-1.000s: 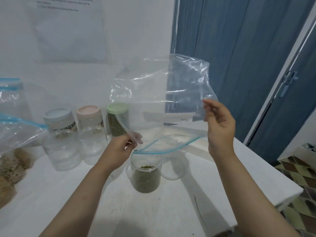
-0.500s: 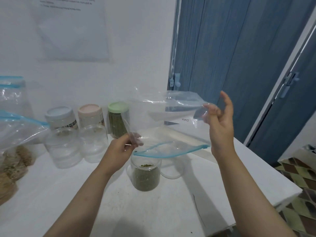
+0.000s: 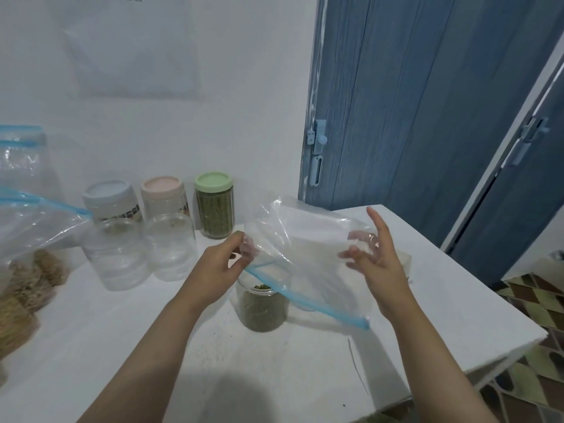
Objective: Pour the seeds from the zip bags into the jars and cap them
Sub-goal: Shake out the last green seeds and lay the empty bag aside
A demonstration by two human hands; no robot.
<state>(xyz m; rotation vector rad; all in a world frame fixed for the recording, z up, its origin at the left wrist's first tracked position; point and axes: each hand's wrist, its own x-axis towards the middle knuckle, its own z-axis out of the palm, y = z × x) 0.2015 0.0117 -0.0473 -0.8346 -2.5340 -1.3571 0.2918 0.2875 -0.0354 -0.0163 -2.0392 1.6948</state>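
An empty clear zip bag (image 3: 308, 254) with a blue zip strip hangs low over the table, its mouth sloping down to the right. My left hand (image 3: 218, 270) pinches its left edge near the zip. My right hand (image 3: 374, 267) is against the bag's right side with fingers spread and mostly straight. Below the bag stands an uncapped jar (image 3: 262, 306) mostly filled with green seeds. Behind it a jar with a green lid (image 3: 214, 206) holds green seeds.
Two empty clear jars (image 3: 117, 254) (image 3: 171, 247) stand at the left, with two capped jars, white lid (image 3: 106, 196) and pink lid (image 3: 163, 190), behind them. Zip bags of brown seeds (image 3: 21, 285) lie at far left. The table's edge (image 3: 503, 355) runs along the right.
The bag came down from high and upright to low and nearly flat. My right hand's pinch on the bag's far edge has opened and its fingers are now spread.
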